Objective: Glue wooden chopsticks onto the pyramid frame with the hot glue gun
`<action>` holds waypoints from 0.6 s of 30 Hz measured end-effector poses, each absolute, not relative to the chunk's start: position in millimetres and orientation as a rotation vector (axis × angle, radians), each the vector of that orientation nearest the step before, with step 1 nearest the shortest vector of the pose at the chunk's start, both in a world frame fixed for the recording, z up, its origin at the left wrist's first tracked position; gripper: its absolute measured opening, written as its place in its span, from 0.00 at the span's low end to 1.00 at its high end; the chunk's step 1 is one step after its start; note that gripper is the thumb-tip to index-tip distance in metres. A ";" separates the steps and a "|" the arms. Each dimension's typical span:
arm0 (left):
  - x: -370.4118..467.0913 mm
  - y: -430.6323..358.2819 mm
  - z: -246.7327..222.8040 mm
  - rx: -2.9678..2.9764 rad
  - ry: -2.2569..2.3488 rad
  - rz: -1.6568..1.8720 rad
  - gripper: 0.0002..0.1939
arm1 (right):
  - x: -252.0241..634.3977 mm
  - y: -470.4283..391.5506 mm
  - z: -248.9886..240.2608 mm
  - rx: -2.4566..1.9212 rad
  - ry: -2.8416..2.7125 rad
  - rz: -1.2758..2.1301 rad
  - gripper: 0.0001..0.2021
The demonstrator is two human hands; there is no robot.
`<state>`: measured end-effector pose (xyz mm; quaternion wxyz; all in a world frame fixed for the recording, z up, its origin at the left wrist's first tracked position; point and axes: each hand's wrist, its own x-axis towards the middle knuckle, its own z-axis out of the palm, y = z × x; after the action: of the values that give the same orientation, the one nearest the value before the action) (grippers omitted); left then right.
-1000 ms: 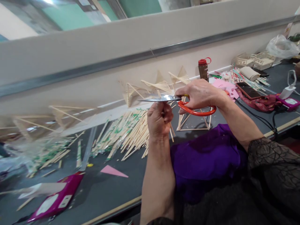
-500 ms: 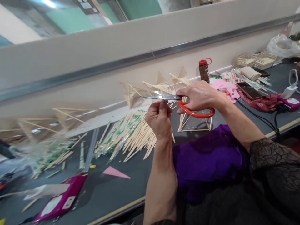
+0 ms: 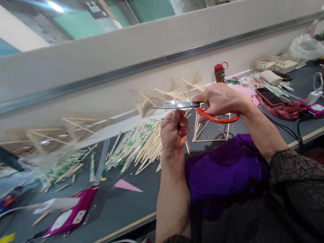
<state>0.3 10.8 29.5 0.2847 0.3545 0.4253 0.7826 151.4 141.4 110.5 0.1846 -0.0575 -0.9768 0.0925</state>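
Note:
My right hand (image 3: 221,98) grips scissors (image 3: 174,104) with orange-red handles, their blades pointing left and slightly apart. Just below the blades, my left hand (image 3: 174,126) is closed in a pinch. A thin wooden stick (image 3: 174,100) shows above its fingertips, between the blades; the rest of it is hidden by the hand. Beyond the hands, frames built of sticks (image 3: 170,92) stand against the wall. Another stick frame (image 3: 211,139) sits on the table under my right hand. Left of my left wrist lies a pile of loose sticks (image 3: 148,145).
Wrapped stick bundles (image 3: 126,148), a pink paper triangle (image 3: 128,185) and a magenta device (image 3: 72,212) lie on the left. To the right are a brown bottle (image 3: 219,73), a phone (image 3: 269,97) and a red strap (image 3: 288,113). Purple cloth (image 3: 225,172) covers my lap.
The scissors and my right hand have shifted slightly right. My left hand has turned a little and sits slightly lower beneath the blades. The view has shifted slightly.

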 end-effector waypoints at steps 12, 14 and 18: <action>-17.9 4.4 21.9 0.863 0.724 1.889 0.14 | 145.8 145.5 105.6 0.056 -2.710 0.378 0.17; -22.1 3.1 21.3 0.828 0.660 1.933 0.12 | 138.9 141.9 101.2 0.034 -2.705 0.309 0.17; -31.2 2.0 23.4 0.788 0.573 2.017 0.12 | 135.0 144.7 98.2 -0.109 -2.666 0.126 0.20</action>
<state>-31.2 2.0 23.4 0.4357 0.3166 0.2304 0.8105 135.0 144.7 98.2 0.2330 -0.0397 -0.9706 0.0458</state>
